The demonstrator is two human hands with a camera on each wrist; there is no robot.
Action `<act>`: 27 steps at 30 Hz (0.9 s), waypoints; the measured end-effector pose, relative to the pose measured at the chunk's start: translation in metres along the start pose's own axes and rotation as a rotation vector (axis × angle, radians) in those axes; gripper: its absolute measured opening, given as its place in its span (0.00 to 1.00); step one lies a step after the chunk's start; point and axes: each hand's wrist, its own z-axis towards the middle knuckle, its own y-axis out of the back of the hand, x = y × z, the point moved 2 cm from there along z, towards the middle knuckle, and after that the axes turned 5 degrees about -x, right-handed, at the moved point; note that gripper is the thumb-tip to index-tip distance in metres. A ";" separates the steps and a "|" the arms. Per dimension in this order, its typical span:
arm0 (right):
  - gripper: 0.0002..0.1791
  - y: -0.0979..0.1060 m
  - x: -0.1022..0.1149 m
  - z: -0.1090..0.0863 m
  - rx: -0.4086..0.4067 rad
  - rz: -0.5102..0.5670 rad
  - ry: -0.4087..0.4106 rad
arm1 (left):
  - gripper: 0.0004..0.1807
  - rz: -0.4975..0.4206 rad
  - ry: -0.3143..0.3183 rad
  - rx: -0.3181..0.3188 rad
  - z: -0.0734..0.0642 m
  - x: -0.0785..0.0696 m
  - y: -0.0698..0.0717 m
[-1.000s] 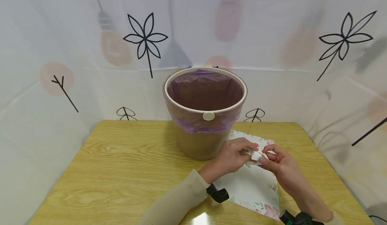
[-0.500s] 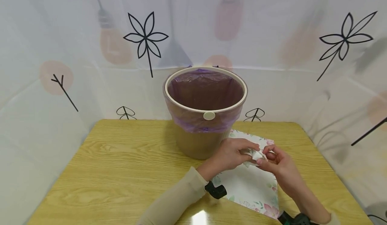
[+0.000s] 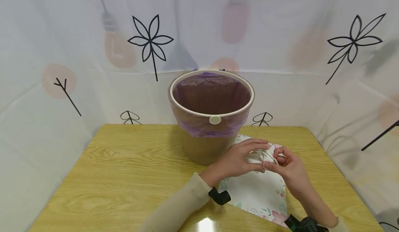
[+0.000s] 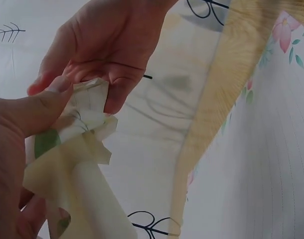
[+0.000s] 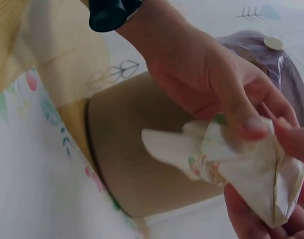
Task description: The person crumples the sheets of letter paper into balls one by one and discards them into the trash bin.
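A crumpled sheet of floral paper [image 3: 258, 157] is held between both hands above the table. My left hand [image 3: 237, 159] grips it from the left, with its thumb pressed on the paper [image 5: 246, 164] in the right wrist view. From the other side my right hand [image 3: 291, 171] pinches the paper's edge with thumb and fingers. In the left wrist view, creased folds and a loose flap of the crumpled sheet [image 4: 87, 184] show below the hands. Under them on the table lies a flat sheet of flower-bordered paper [image 3: 252, 194], partly covered by the left hand and arm.
A tan bin [image 3: 202, 149] with a purple liner folded over its rim stands behind the left hand. The wooden table [image 3: 124, 176] extends to the left. A patterned white cloth [image 3: 274, 24] hangs behind and at the sides.
The paper between the hands has been turned and crumpled further. My left hand's thumb and fingers have spread wider around it, and the left forearm has shifted slightly left.
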 end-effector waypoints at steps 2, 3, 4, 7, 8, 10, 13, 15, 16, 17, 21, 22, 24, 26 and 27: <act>0.16 0.004 -0.002 0.001 0.044 0.027 0.012 | 0.38 -0.040 0.000 0.035 -0.002 0.002 0.003; 0.16 0.006 -0.004 0.002 0.078 0.058 0.021 | 0.38 -0.059 -0.003 0.052 -0.002 0.002 0.004; 0.16 0.008 -0.006 0.003 0.119 0.097 0.031 | 0.38 -0.079 -0.008 0.070 -0.003 0.003 0.005; 0.17 0.013 -0.011 0.006 0.260 0.240 0.065 | 0.39 -0.155 -0.029 0.109 -0.004 0.004 0.010; 0.18 0.014 -0.012 0.007 0.308 0.285 0.077 | 0.38 -0.185 -0.036 0.112 -0.005 0.004 0.011; 0.19 0.015 -0.014 0.009 0.384 0.353 0.090 | 0.38 -0.227 -0.050 0.104 -0.005 0.003 0.014; 0.21 0.013 -0.014 0.012 0.440 0.399 0.090 | 0.34 -0.253 -0.077 0.055 -0.005 0.002 0.017; 0.21 0.013 -0.014 0.012 0.442 0.407 0.084 | 0.31 -0.247 -0.094 0.013 -0.005 0.000 0.018; 0.22 0.012 -0.014 0.012 0.437 0.407 0.081 | 0.30 -0.246 -0.103 -0.011 -0.005 0.000 0.018; 0.22 0.012 -0.013 0.012 0.432 0.401 0.082 | 0.29 -0.238 -0.111 -0.033 -0.005 -0.001 0.018; 0.22 0.012 -0.013 0.011 0.376 0.275 0.135 | 0.25 -0.174 -0.126 -0.106 -0.005 -0.001 0.016; 0.22 0.013 -0.012 0.010 0.351 0.218 0.153 | 0.24 -0.148 -0.129 -0.117 -0.004 -0.001 0.015; 0.22 0.014 -0.011 0.008 0.290 0.079 0.193 | 0.23 -0.095 -0.135 -0.133 -0.004 -0.001 0.013; 0.23 0.015 -0.009 0.007 0.242 -0.059 0.232 | 0.22 -0.048 -0.141 -0.139 -0.004 -0.001 0.013; 0.24 0.015 -0.007 0.006 0.224 -0.133 0.263 | 0.22 -0.032 -0.144 -0.140 -0.004 -0.001 0.012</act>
